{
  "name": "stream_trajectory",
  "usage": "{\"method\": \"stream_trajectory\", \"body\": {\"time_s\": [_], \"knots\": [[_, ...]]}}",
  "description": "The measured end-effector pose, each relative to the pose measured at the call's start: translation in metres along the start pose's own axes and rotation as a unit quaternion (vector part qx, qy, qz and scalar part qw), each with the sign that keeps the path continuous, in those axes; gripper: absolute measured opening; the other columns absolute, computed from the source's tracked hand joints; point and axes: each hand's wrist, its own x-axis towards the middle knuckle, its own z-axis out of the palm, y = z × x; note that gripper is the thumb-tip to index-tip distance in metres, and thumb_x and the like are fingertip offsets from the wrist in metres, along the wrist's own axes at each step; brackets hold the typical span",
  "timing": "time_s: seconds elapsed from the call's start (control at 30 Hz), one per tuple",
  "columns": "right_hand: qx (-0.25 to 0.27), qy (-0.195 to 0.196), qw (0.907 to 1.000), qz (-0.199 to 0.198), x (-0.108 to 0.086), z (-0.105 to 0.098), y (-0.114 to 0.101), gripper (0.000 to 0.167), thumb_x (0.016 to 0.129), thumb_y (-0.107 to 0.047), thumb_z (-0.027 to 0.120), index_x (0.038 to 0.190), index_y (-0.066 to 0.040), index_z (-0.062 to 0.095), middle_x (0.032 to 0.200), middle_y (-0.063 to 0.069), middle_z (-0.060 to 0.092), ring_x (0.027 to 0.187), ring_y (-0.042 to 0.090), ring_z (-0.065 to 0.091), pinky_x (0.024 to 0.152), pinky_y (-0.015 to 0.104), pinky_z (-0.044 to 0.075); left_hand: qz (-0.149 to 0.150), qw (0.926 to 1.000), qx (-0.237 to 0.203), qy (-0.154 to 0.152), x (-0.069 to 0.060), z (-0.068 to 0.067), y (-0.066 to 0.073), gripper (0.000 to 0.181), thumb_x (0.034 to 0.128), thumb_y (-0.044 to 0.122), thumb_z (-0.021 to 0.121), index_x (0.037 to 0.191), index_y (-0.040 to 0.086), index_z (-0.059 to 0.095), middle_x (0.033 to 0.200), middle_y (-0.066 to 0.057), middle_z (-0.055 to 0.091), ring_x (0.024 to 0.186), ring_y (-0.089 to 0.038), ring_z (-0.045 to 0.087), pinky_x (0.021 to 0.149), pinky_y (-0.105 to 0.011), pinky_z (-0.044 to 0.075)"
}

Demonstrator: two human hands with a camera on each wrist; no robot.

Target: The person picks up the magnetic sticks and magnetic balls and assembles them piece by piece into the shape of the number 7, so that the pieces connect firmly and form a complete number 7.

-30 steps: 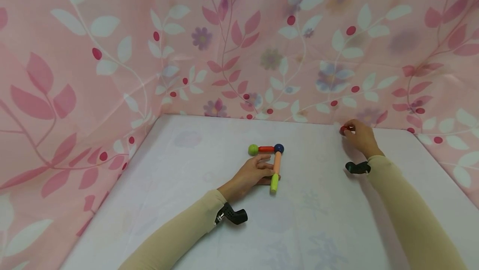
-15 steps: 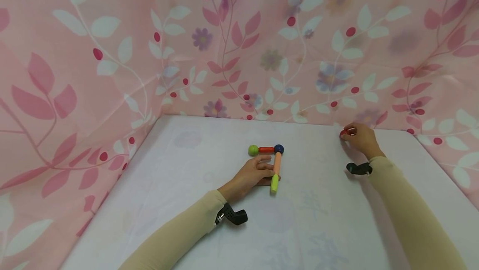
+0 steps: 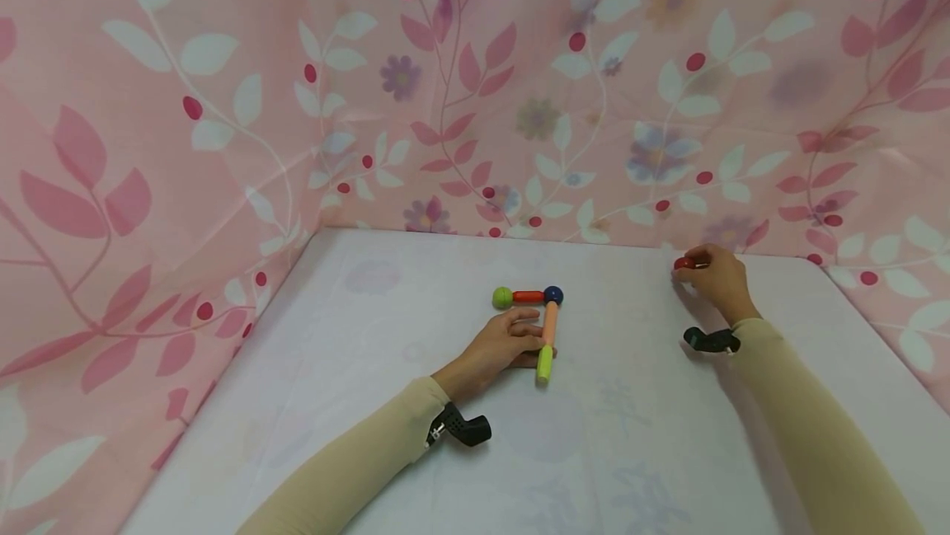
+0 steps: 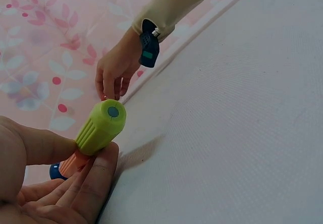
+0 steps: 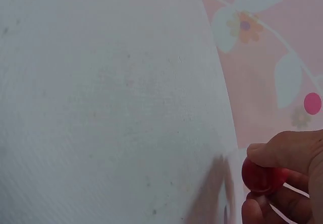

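In the head view my left hand (image 3: 491,352) pinches a joined pair of magnetic rods between thumb and fingers. The lime-green rod (image 4: 100,129) is the near one; the orange rod (image 3: 550,323) runs on from it to a dark blue ball (image 3: 552,295). From that ball a short red rod (image 3: 529,297) reaches left to a green ball (image 3: 502,298), making a corner shape. Far to the right, near the table's back edge, my right hand (image 3: 721,281) grips a red ball (image 5: 258,176) between thumb and fingers. Those fingers partly cover the ball.
A white cloth covers the table (image 3: 356,403). Behind it and at the sides hangs a pink floral curtain (image 3: 475,90), close to the right hand. Black wrist cameras (image 3: 463,426) sit on both sleeves.
The right hand, with the red ball, has shifted slightly toward the near side from the table's back edge. The left hand and the rods have stayed in place.
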Motion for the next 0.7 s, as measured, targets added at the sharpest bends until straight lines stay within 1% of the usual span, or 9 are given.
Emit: {"method": "stream_trajectory", "body": {"time_s": [0.13,0.27,0.37,0.53,0.7], "knots": [[0.015,0.013,0.9998,0.004,-0.005,0.002,-0.002,0.052,0.093,-0.022,0.079,0.130,0.008,0.056,0.125,0.031,0.061,0.115,0.047,0.052,0.093,0.053,0.044,0.002,1.0000,-0.002,0.001,-0.001,0.001,0.000,0.052,0.1008,0.002,0.068,0.149,0.003,0.048,0.119,-0.014,0.068,0.101,-0.031,0.074,0.088,-0.038,0.059],[0.020,0.017,0.9997,-0.001,-0.010,0.004,-0.005,0.056,0.096,-0.026,0.077,0.135,0.008,0.055,0.128,0.031,0.061,0.117,0.047,0.054,0.098,0.057,0.045,0.000,1.0000,-0.004,0.002,-0.001,0.001,0.000,0.051,0.1009,0.002,0.067,0.148,0.002,0.049,0.120,-0.014,0.068,0.100,-0.030,0.074,0.088,-0.038,0.059],[0.015,0.021,0.9996,-0.007,-0.013,0.005,-0.008,0.053,0.098,-0.028,0.075,0.136,0.006,0.058,0.126,0.030,0.063,0.115,0.046,0.056,0.097,0.055,0.046,-0.001,1.0000,-0.008,0.002,0.000,0.001,0.000,0.050,0.1011,0.001,0.067,0.148,0.002,0.048,0.120,-0.014,0.068,0.101,-0.031,0.074,0.088,-0.038,0.059],[0.005,0.038,0.9989,-0.025,-0.017,0.006,-0.013,0.044,0.097,-0.027,0.076,0.127,0.003,0.065,0.117,0.027,0.068,0.108,0.042,0.060,0.092,0.050,0.044,0.000,1.0000,-0.005,0.003,-0.001,0.002,0.001,0.051,0.1010,0.000,0.066,0.149,0.001,0.048,0.120,-0.013,0.069,0.101,-0.031,0.074,0.087,-0.039,0.059],[0.010,0.042,0.9986,-0.031,-0.021,0.006,-0.018,0.045,0.096,-0.031,0.077,0.126,0.002,0.066,0.115,0.025,0.068,0.106,0.040,0.060,0.086,0.043,0.045,0.004,1.0000,-0.003,0.002,-0.002,0.002,0.002,0.050,0.1012,-0.002,0.064,0.148,0.000,0.048,0.121,-0.013,0.069,0.101,-0.031,0.074,0.088,-0.039,0.059]]}}
